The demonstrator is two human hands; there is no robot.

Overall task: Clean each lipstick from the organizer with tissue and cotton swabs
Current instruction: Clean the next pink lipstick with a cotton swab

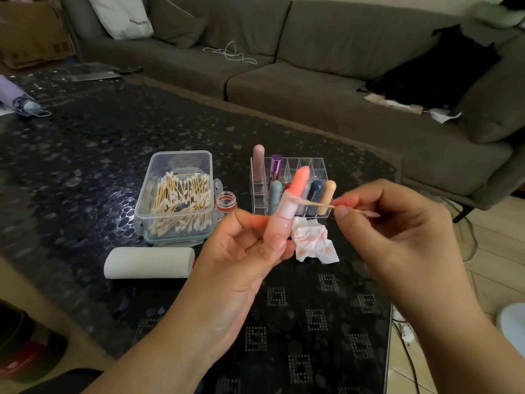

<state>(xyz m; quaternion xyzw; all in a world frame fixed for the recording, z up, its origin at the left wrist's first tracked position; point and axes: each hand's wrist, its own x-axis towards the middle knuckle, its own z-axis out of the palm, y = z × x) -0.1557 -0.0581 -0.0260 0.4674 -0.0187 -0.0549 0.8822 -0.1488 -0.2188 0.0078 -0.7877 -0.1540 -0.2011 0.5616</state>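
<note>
Above the dark patterned table, one lipstick is mid-clean.

From the left: a tub of swabs, a tissue roll, then the left hand gripping the open lipstick while the right hand pinches a cotton swab to its collar; a stained tissue lies below. The organizer behind holds several more, probably still uncleaned. A grey sofa stands beyond.

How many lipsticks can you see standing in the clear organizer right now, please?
5 clearly: a pale pink one and a purple one at the back left, and grey-blue, navy and tan ones in front. The held lipstick may hide others.
</note>
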